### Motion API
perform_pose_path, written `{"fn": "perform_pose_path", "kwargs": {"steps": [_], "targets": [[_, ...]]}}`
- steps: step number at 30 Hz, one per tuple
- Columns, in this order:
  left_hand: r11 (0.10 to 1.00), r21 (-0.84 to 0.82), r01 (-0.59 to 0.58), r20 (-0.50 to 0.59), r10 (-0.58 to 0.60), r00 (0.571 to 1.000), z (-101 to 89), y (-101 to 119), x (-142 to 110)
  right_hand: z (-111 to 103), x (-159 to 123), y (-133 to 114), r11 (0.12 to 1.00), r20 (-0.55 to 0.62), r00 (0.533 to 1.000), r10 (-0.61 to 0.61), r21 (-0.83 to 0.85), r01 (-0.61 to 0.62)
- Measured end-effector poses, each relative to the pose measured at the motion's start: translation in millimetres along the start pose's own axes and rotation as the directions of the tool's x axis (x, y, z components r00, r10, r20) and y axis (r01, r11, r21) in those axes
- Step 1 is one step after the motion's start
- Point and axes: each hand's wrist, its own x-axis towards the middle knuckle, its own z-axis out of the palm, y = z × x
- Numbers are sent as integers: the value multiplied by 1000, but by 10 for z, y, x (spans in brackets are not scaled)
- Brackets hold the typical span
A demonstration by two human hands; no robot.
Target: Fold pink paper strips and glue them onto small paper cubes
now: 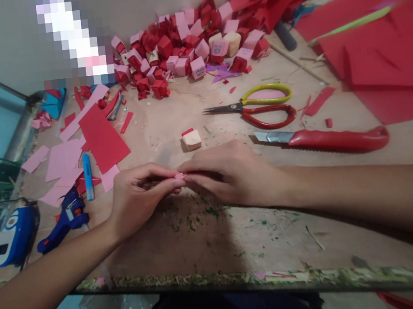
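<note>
Between my two hands, at the middle of the table, a small piece of pink paper (179,176) is pinched at the fingertips; most of it is hidden. My left hand (139,196) grips it from the left with thumb and fingers closed. From the right, my right hand (232,174) closes its thumb and fingertips on the same piece. Just beyond the fingers sits a small cream block (191,140) with a red part at its back. Scissors (234,107) with a yellow and a red handle lie beyond my right hand, and a red utility knife (338,139) is nearer to it.
Many red and pink paper cubes (180,49) are heaped at the back. Red sheets (376,53) cover the right side. At left lie paper scraps (63,159), a blue marker (88,176), a blue glue gun (67,218) and a blue-and-white tape dispenser (18,235).
</note>
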Motion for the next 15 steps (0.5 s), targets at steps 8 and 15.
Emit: {"fn": "perform_pose_path", "kwargs": {"steps": [8, 15], "targets": [[972, 100, -214, 34, 211, 977, -36, -55, 18, -68, 73, 52, 943, 61, 995, 84, 319, -99], [927, 119, -356, 100, 346, 933, -44, -55, 25, -90, 105, 101, 857, 175, 965, 195, 449, -254]]}}
